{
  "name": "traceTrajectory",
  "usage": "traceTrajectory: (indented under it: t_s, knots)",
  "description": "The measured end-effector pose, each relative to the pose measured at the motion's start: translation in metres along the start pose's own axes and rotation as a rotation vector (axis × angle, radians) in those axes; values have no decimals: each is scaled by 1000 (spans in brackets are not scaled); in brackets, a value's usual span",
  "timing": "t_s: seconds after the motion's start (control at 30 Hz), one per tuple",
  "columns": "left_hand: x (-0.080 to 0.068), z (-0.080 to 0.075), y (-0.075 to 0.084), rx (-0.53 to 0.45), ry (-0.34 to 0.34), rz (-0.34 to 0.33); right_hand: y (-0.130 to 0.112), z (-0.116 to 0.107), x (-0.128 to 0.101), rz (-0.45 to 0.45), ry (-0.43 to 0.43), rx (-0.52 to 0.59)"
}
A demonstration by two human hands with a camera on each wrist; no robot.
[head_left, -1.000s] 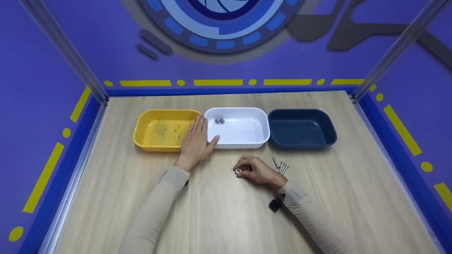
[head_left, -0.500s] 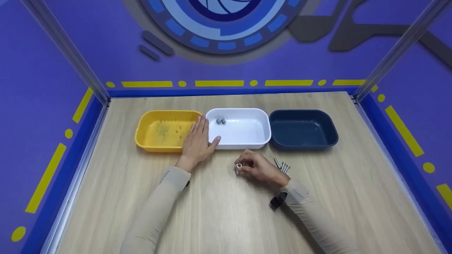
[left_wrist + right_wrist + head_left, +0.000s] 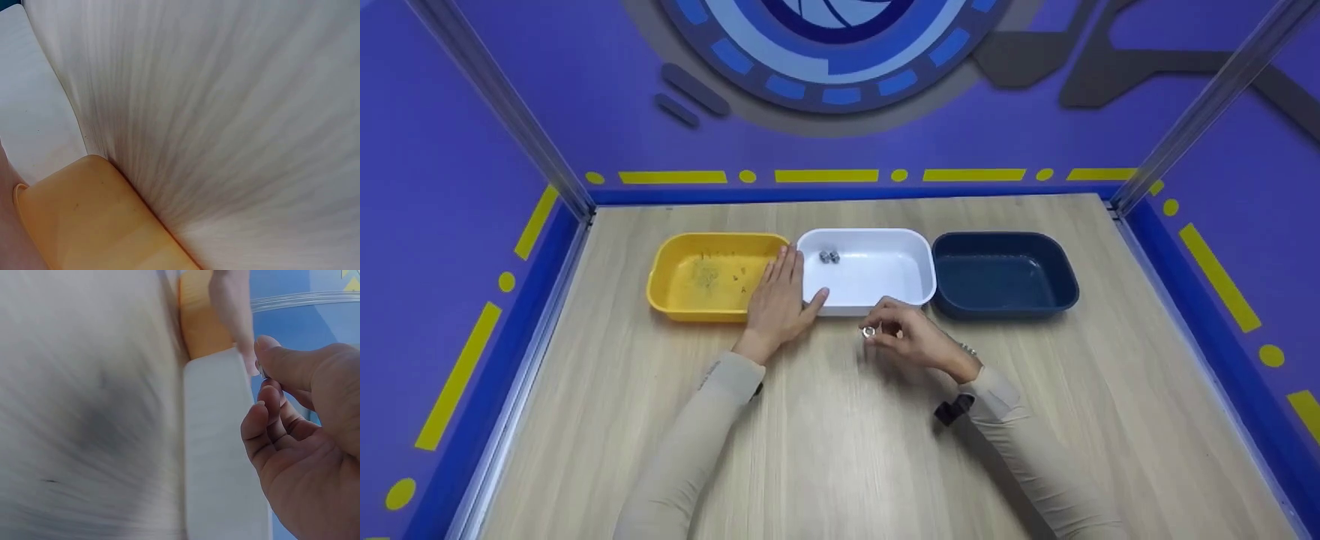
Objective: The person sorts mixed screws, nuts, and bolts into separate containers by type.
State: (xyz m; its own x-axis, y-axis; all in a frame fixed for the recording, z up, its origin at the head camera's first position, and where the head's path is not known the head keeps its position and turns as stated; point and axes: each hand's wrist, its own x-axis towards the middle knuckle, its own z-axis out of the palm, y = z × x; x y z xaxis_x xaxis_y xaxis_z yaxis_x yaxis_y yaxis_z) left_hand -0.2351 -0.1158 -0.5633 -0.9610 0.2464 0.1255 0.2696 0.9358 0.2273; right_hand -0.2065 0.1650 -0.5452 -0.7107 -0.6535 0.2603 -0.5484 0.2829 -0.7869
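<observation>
My right hand (image 3: 919, 339) pinches a small shiny metal nut (image 3: 869, 331) between thumb and index finger. It hovers just in front of the white bin (image 3: 877, 310). Only a sliver of the nut shows in the right wrist view, at the fingertips. Two metal nuts (image 3: 829, 257) lie in the white bin's far left corner. Flat and with straight fingers, my left hand (image 3: 776, 304) rests across the adjoining rims of the yellow bin (image 3: 697, 316) and the white bin. Behind my right wrist, the metal bolts (image 3: 968, 349) are mostly hidden.
A dark navy bin (image 3: 1005, 310) stands right of the white one, completing a row on the wooden table (image 3: 825, 450). Small dark specks mark the yellow bin's floor. Blue-purple panels (image 3: 840, 154) wall in the table's back and sides.
My right hand has lifted and moved forward toward the white bin with the nut, and its wrist now covers most of the bolts. My left hand stays in place.
</observation>
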Motion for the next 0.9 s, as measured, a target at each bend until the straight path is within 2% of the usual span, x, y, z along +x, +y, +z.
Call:
traceTrajectory:
  t_s: [0.37,0.67,0.9]
  knots:
    - [2,0,-1,6,-14,-7,-9,-17,18,-19,50,-10]
    - [3,0,-1,13,-22,-11,-12,-23,35,10,73,-6]
    - [0,1,0,22,-5,-2,-13,-24,49,-8,100,-24]
